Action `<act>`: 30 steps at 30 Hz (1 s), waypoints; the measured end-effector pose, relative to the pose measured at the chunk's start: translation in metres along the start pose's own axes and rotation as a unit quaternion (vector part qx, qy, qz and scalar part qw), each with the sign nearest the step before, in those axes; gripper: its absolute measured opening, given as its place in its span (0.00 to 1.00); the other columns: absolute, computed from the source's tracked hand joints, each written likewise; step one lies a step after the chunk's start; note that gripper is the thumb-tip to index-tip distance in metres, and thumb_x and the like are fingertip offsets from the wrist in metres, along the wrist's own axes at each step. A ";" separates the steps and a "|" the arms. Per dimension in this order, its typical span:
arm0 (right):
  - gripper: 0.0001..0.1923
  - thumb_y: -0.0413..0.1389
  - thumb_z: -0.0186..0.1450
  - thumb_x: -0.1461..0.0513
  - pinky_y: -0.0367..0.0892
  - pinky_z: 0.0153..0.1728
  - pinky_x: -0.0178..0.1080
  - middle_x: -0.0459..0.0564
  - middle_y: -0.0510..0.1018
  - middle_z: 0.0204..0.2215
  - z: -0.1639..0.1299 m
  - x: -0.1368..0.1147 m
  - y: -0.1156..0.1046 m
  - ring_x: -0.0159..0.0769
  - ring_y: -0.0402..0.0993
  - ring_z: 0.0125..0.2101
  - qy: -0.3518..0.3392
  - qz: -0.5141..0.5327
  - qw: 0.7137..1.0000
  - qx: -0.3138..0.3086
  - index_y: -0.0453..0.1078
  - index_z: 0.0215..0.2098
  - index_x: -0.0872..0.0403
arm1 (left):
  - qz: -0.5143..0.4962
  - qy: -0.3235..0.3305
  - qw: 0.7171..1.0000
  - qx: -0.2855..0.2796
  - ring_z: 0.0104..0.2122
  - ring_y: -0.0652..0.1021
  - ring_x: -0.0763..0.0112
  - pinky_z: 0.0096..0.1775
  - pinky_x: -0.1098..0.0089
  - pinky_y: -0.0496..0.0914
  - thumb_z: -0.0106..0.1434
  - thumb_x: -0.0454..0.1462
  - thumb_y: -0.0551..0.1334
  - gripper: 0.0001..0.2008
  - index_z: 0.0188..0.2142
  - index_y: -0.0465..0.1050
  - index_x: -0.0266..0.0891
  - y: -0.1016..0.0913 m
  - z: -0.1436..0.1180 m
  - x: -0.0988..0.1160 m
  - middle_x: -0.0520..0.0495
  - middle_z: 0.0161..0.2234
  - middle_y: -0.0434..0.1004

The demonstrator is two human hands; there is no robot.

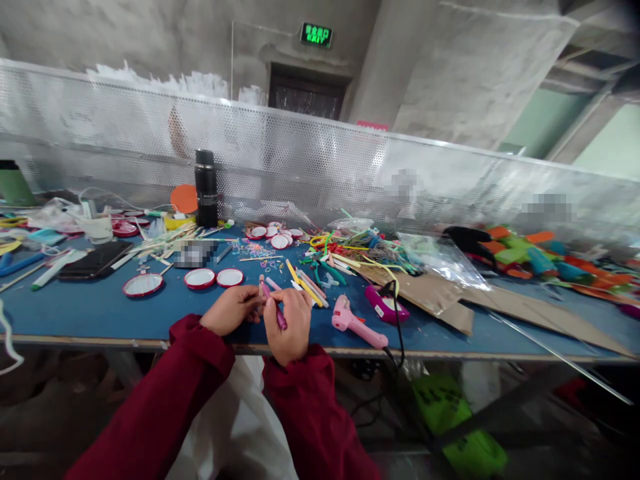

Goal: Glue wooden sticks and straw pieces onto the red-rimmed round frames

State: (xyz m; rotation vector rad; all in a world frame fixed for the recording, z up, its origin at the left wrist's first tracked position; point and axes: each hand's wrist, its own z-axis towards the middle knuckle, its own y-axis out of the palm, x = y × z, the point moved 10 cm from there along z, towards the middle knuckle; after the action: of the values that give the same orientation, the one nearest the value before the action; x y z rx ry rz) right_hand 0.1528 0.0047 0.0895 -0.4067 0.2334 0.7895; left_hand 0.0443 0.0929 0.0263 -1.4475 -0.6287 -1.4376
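Note:
Near the front edge of the blue table, my right hand (291,325) is closed around a slim purple pen-like stick (281,319). Close against it, my left hand (234,310) pinches a small pinkish piece (261,285) whose kind I cannot make out. The tips of both hands meet, so part of what they hold is hidden. Just beyond lie yellow and white sticks (311,291). A pink glue gun (357,323) rests to the right of my right hand. Red-rimmed round lids (230,278) lie flat to the left, beyond my left hand.
A black bottle (206,190) stands at the back by the perforated metal screen (300,160). A phone (95,260) lies left. Colourful cords (370,250), a purple box (386,305) and cardboard (425,293) lie right. The glue gun's cable hangs over the front edge.

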 end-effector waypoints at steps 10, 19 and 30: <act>0.04 0.51 0.68 0.63 0.60 0.44 0.45 0.47 0.76 0.29 0.000 -0.001 0.000 0.38 0.71 0.34 -0.001 0.009 1.000 0.000 0.66 0.35 0.52 | 0.000 0.006 1.000 -0.001 0.24 0.75 0.73 0.29 0.72 0.71 0.61 0.51 0.62 0.18 0.29 0.68 0.38 0.000 -0.001 0.001 0.51 0.27 0.73; 0.04 0.51 0.68 0.63 0.60 0.45 0.45 0.47 0.76 0.29 -0.001 -0.001 0.001 0.37 0.71 0.34 -0.006 0.019 1.000 -0.004 0.66 0.34 0.52 | -0.004 0.000 1.000 0.003 0.24 0.74 0.73 0.29 0.71 0.70 0.60 0.51 0.63 0.18 0.30 0.69 0.37 0.000 0.000 0.001 0.52 0.26 0.72; 0.04 0.51 0.67 0.64 0.60 0.44 0.45 0.47 0.75 0.28 0.001 -0.003 0.000 0.37 0.70 0.34 -0.006 0.020 1.000 -0.005 0.66 0.34 0.52 | 0.002 -0.001 1.000 0.007 0.24 0.75 0.72 0.29 0.71 0.71 0.61 0.50 0.62 0.17 0.30 0.68 0.37 -0.001 0.001 -0.001 0.53 0.26 0.72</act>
State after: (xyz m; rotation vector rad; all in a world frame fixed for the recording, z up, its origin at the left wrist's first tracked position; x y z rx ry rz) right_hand 0.1506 0.0029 0.0911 -0.4082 0.2267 0.8333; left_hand 0.0432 0.0945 0.0257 -1.4379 -0.6352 -1.4267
